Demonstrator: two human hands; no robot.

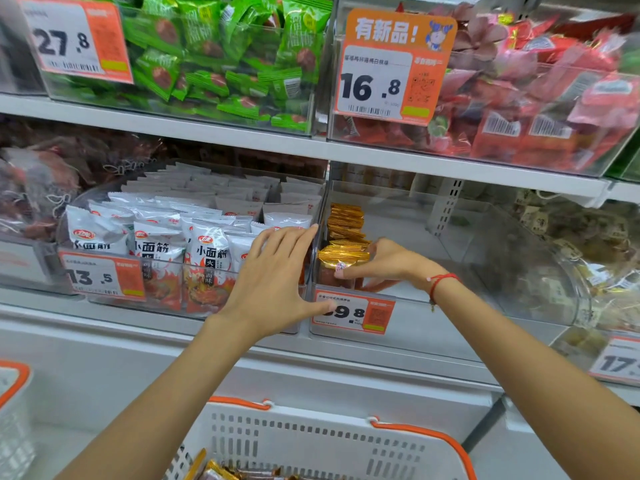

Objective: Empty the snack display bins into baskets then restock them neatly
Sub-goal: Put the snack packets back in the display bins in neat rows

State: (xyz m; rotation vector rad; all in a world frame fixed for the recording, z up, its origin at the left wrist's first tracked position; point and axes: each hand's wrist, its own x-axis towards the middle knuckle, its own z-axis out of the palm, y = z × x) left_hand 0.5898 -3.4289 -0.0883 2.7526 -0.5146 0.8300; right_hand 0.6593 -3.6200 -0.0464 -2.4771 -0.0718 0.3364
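1. The right hand (377,263) is inside the clear bin (450,271) on the middle shelf, fingers curled round a gold-wrapped snack packet (343,258), which stands at the front of the bin's left side. A red string bracelet (441,282) sits on that wrist.
2. The left hand (273,282) is spread, fingers straight and reaching up over the wall between two bins; the fingertips (304,232) lie near the top of the divider and the thumb falls across the orange price tag (353,313) on the bin's front. It grips nothing.
3. Behind the held packet, a row of gold packets (346,220) stands on edge along the bin's left wall. The remaining floor of that bin is bare and shows the white shelf through it.
4. Just to the left, the neighbouring bin (104,296) is packed with white and red packets (162,251) standing in neat rows, with a 13.5 tag (100,277) on its front.
5. On the upper shelf (207,128), one bin holds green packets (221,57) behind a 27.8 tag (74,39), and the next holds red and pink packets (540,98) behind a 16.8 tag (394,67).
6. Below the arms, a white basket (311,441) with orange handles sits in front of the shelving, and a few gold packets (221,471) show in its bottom corner. The edge of a second basket (14,393) shows at far left.
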